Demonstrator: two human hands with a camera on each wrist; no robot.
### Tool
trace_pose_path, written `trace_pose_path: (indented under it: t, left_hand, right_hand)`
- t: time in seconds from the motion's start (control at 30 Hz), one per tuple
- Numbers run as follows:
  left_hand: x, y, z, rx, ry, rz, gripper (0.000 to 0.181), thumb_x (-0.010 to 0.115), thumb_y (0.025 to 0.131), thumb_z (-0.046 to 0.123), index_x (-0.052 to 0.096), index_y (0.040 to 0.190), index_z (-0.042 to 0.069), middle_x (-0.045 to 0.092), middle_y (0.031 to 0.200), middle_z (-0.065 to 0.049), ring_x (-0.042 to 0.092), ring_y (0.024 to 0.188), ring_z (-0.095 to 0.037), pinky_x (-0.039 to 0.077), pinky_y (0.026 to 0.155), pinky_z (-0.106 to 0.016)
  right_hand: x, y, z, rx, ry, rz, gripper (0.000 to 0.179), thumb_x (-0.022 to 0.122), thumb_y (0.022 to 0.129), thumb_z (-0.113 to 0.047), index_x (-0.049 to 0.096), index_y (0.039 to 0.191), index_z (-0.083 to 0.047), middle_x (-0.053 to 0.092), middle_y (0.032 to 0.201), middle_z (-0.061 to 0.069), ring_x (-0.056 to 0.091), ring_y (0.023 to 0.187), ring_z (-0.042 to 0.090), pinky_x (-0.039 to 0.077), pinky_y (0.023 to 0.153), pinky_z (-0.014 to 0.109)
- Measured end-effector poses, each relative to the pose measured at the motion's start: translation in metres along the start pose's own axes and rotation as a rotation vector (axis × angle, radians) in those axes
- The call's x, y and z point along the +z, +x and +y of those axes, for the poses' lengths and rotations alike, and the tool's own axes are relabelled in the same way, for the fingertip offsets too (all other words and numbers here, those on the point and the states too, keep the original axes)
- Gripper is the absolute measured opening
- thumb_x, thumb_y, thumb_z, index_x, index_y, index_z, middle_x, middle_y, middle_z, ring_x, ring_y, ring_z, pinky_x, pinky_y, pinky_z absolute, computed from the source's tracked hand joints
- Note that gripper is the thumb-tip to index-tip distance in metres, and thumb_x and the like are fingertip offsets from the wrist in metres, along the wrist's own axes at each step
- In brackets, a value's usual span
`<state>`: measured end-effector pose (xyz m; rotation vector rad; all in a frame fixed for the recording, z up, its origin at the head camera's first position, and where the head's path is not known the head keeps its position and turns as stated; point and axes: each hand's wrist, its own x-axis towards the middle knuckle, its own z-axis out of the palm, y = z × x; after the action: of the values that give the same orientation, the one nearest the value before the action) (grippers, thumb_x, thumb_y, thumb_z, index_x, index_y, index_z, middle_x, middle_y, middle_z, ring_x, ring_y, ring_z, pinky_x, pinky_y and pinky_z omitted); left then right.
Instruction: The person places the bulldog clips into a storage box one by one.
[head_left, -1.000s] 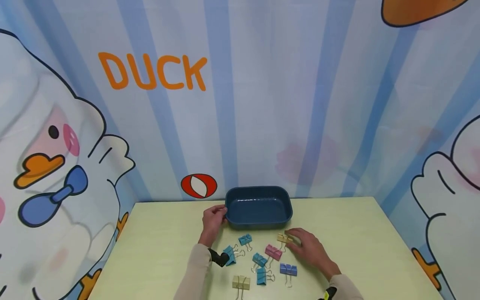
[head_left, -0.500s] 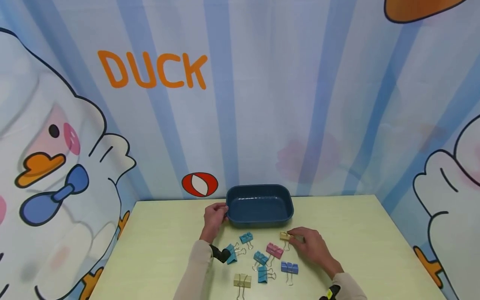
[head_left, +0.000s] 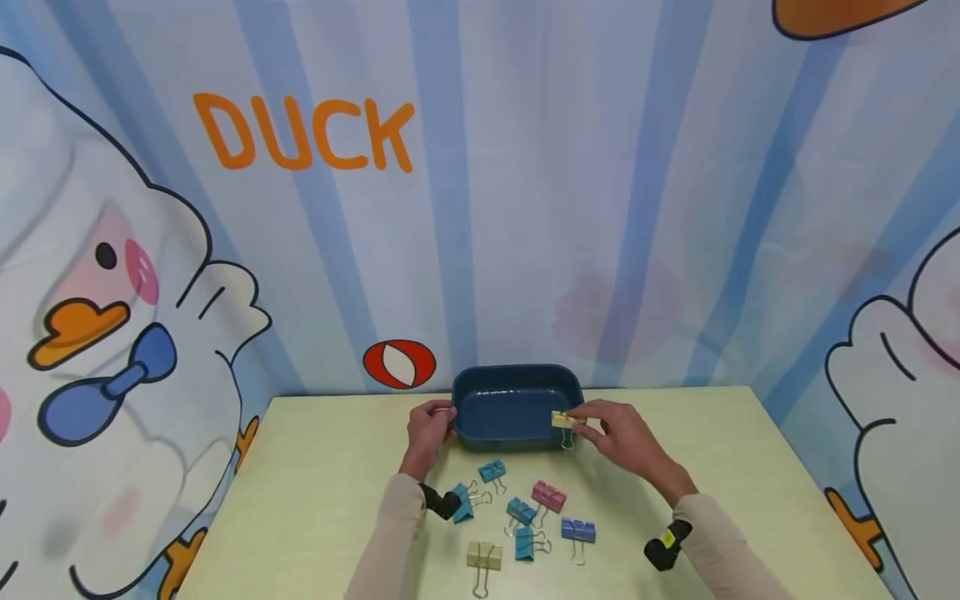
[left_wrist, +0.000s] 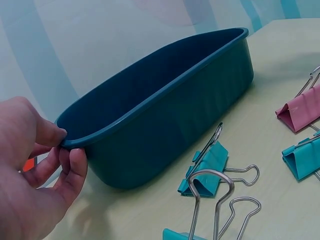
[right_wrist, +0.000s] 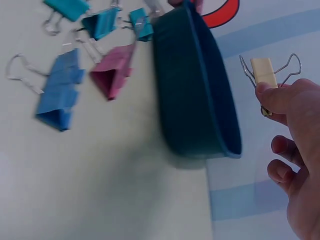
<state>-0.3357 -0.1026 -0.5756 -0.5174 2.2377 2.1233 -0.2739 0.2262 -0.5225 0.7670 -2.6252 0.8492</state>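
A dark blue rectangular tray (head_left: 517, 444) stands at the back of the table. My left hand (head_left: 429, 432) pinches its left rim between thumb and fingers, plain in the left wrist view. In my right hand (head_left: 626, 433) a yellow binder clip (right_wrist: 264, 71) is pinched between thumb and forefinger, its wire handles spread apart. The head view puts this clip in front of the tray's right front rim, above the table. On the table before the tray lie a pink binder clip (head_left: 550, 497), a dark blue binder clip (head_left: 578, 531) and another yellow binder clip (head_left: 484, 556).
Several teal binder clips (head_left: 492, 472) lie among the others in front of the tray. The pale yellow table (head_left: 322, 500) ends at a striped curtain (head_left: 517, 208) with printed ducks, close behind the tray.
My right hand has lifted the yellow binder clip off the table and carried it up and slightly left to the tray's right front edge. The left hand keeps its hold on the rim.
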Motion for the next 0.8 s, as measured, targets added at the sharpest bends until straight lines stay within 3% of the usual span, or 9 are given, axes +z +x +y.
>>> trace_pose_path:
  t: [0.3, 0.5, 0.67, 0.8]
  left_hand:
    - [-0.003, -0.002, 0.000, 0.015, -0.035, -0.010, 0.027, 0.066, 0.099, 0.007, 0.070, 0.122, -0.006, 0.071, 0.101, -0.019, 0.060, 0.067, -0.016, 0.055, 0.063, -0.025]
    - [-0.001, -0.001, 0.004, -0.002, -0.014, -0.012, 0.026, 0.067, 0.098, 0.008, 0.070, 0.120, -0.005, 0.071, 0.099, -0.018, 0.060, 0.068, -0.017, 0.056, 0.063, -0.025]
    - [-0.003, 0.002, 0.005, -0.015, 0.000, -0.005, 0.024, 0.067, 0.097, 0.007, 0.070, 0.117, -0.005, 0.068, 0.093, -0.015, 0.059, 0.067, -0.017, 0.055, 0.061, -0.024]
    - [-0.003, 0.003, 0.005, -0.021, -0.012, -0.010, 0.026, 0.067, 0.097, 0.007, 0.070, 0.119, -0.005, 0.068, 0.093, -0.014, 0.060, 0.066, -0.016, 0.055, 0.062, -0.025]
  right_hand:
    - [-0.019, 0.061, -0.008, -0.003, 0.042, -0.033, 0.026, 0.072, 0.098, -0.015, 0.077, 0.123, -0.010, 0.074, 0.115, 0.009, 0.037, 0.055, 0.009, 0.035, 0.056, 0.032]
    - [-0.014, 0.082, -0.009, -0.022, 0.037, -0.033, 0.026, 0.072, 0.098, -0.014, 0.077, 0.123, -0.010, 0.074, 0.116, 0.010, 0.046, 0.059, 0.010, 0.046, 0.066, 0.037]
    - [-0.008, 0.090, -0.015, -0.035, 0.066, -0.038, 0.026, 0.070, 0.099, -0.012, 0.077, 0.123, -0.009, 0.074, 0.117, 0.011, 0.066, 0.084, 0.020, 0.055, 0.080, 0.047]
    - [-0.003, 0.091, -0.015, -0.009, 0.091, -0.039, 0.026, 0.070, 0.099, -0.011, 0.077, 0.123, -0.008, 0.073, 0.119, 0.012, 0.069, 0.103, 0.031, 0.056, 0.086, 0.052]
